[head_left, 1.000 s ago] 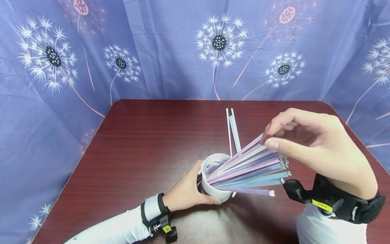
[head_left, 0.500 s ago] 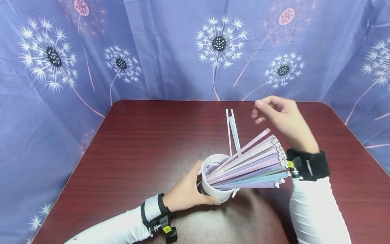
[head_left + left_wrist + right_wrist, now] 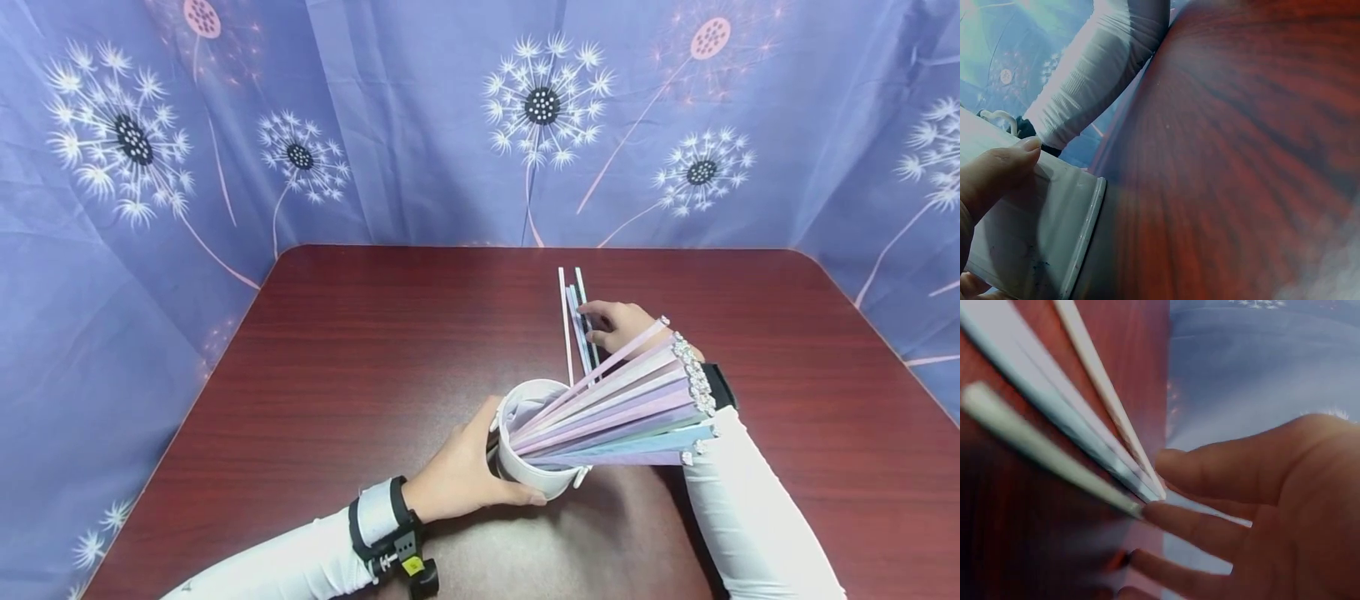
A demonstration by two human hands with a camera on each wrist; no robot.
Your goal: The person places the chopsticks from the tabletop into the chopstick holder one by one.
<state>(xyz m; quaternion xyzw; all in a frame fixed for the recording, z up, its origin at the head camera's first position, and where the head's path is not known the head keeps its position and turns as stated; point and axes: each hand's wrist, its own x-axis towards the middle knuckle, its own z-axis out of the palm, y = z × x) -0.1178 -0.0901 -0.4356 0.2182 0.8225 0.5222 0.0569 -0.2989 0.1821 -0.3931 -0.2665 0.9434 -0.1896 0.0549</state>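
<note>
My left hand (image 3: 465, 467) grips a small white bucket (image 3: 536, 479), thumb along the near side. In the left wrist view the thumb presses the bucket's wall (image 3: 1060, 206). A fan of pastel pink, purple, blue and green sticks (image 3: 622, 408) with sparkly white ends leans out of it to the right. Behind the bucket lie a few loose sticks: a white one (image 3: 565, 321), pale blue ones (image 3: 576, 321) and a pale green one (image 3: 1047, 453). My right hand (image 3: 626, 327) reaches to these, fingertips at the green stick, thumb and fingers apart. The fan partly hides that hand.
Everything rests on a dark red wooden table (image 3: 390, 333). A blue cloth (image 3: 420, 125) printed with dandelions hangs behind the table's back edge and along its sides. The leaning sticks stretch over the right forearm.
My right hand has left the sparkly ends of the bundle, passed over behind it and come down to the loose sticks. The green stick has shifted slightly right. The left hand stays on the bucket.
</note>
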